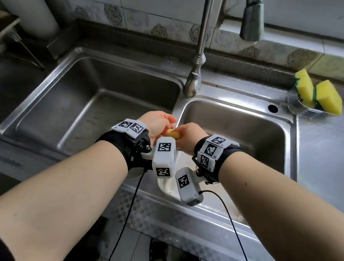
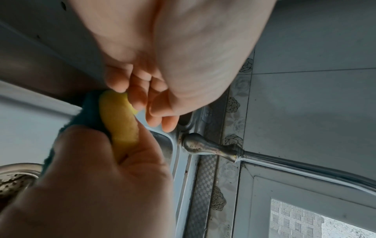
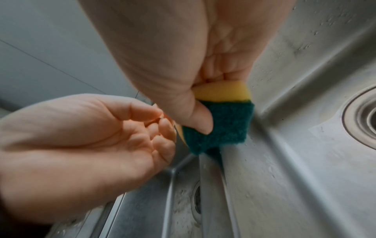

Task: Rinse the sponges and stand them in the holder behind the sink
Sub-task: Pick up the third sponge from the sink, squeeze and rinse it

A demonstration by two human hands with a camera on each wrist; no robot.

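A yellow sponge [image 1: 175,134] with a dark green scouring side [image 3: 223,128] hangs over the ridge between the two sink basins. My right hand [image 1: 189,136] grips it, thumb [image 3: 201,124] pressed on the green side and fingers on the yellow foam [image 2: 122,122]. My left hand [image 1: 159,125] is just to its left, fingers [image 3: 160,135] loosely curled with nothing inside them; their backs touch the sponge's end [image 2: 114,96]. Two more yellow-and-green sponges [image 1: 304,88] [image 1: 329,97] stand in the metal holder [image 1: 294,99] at the back right.
The faucet column [image 1: 202,39] rises behind the divider, and its spray head [image 1: 252,20] hangs over the right basin [image 1: 250,133]. No water runs. The left basin [image 1: 87,93] is wet and stained. A drain [image 3: 364,119] lies right of the sponge. A small hole [image 1: 272,108] is near the holder.
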